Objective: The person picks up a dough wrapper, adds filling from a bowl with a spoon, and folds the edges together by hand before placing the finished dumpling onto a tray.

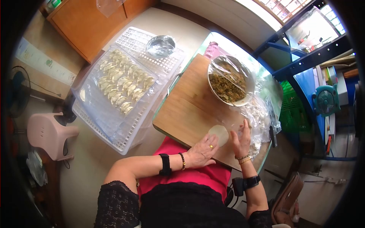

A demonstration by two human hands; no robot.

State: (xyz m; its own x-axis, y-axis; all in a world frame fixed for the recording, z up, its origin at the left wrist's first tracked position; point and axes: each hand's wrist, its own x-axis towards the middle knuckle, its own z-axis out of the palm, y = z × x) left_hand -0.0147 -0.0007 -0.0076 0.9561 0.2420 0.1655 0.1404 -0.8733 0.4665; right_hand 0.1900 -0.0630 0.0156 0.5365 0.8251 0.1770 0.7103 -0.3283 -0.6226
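A round, pale dough wrapper (219, 135) lies on the wooden board (182, 108) near its front edge. My left hand (203, 152) rests over the wrapper's near left edge with its fingers stretched out flat; a ring shows on one finger. To the right, my right hand (242, 141) is held up with fingers apart, palm turned toward the wrapper, holding nothing. Behind both hands, a metal bowl (249, 85) of chopped green and brown filling (227, 86), partly covered by clear plastic, stands at the board's far right.
Rows of folded dumplings (121, 79) lie on a plastic-covered tray (91, 110) at left, with a foil-like round container (161, 46) behind. Crumpled clear plastic (256, 114) and a dark-handled tool (272, 136) are right of the board. A pink stool (51, 133) stands far left.
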